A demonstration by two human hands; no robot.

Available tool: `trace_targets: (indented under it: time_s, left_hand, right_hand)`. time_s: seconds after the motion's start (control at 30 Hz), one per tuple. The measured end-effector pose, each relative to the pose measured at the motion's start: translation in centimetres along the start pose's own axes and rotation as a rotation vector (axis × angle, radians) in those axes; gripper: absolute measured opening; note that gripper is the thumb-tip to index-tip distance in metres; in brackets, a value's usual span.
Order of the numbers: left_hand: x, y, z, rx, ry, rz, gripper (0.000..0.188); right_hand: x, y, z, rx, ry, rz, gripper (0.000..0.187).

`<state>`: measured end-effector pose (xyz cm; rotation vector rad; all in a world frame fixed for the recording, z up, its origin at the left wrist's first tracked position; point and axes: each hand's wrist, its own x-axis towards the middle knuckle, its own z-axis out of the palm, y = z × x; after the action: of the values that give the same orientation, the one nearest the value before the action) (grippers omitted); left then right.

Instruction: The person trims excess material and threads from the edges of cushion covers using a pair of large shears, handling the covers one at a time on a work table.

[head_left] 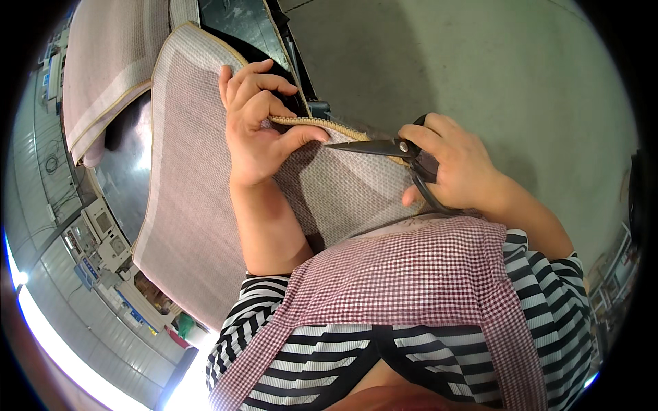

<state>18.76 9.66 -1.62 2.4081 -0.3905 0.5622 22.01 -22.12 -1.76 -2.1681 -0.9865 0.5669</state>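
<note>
A pinkish-grey woven mat [195, 171] with a tan stitched border [336, 127] drapes from the table toward my lap. My left hand [257, 127] pinches its bound edge between thumb and bent index finger, the other fingers curled loosely above. In my right hand [460, 161] is a pair of black scissors [373, 146], my fingers and thumb around the handles. The blades look closed or nearly so and lie along the mat just below the border. Their tip points left, close beside my left thumb.
A dark, shiny tabletop [127, 185] runs under the mat at the left. Another folded woven mat [113, 61] lies at the far left. Sewing machines [106, 236] stand beyond the table. Grey-green floor [521, 75] stretches to the right.
</note>
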Motion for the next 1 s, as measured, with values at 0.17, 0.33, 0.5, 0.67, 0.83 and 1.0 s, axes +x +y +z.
trace_targets:
  time_s: [0.17, 0.33, 0.5, 0.67, 0.83, 1.0]
  left_hand:
    - [-0.1, -0.1, 0.0, -0.003, 0.012, 0.002, 0.055]
    - [-0.1, 0.0, 0.1, -0.013, 0.024, 0.003, 0.055]
    - [-0.1, -0.1, 0.0, 0.003, 0.015, -0.009, 0.054]
    - [-0.2, 0.0, -0.1, 0.0, 0.01, -0.015, 0.054]
    - [-0.2, 0.2, -0.1, 0.01, 0.015, -0.016, 0.056]
    - [-0.1, 0.2, -0.1, 0.017, 0.017, -0.008, 0.056]
  right_hand:
    - [0.0, -0.2, -0.4, -0.087, 0.05, -0.064, 0.082]
    - [0.1, -0.7, -0.7, -0.074, 0.02, -0.023, 0.074]
    - [-0.3, -0.8, -0.3, -0.024, 0.047, -0.017, 0.074]
    - [-0.5, -0.6, -0.1, -0.028, 0.097, -0.046, 0.074]
    - [-0.8, -0.4, 0.0, -0.025, 0.086, -0.041, 0.073]
    - [-1.3, -0.2, -0.1, -0.032, 0.035, 0.021, 0.076]
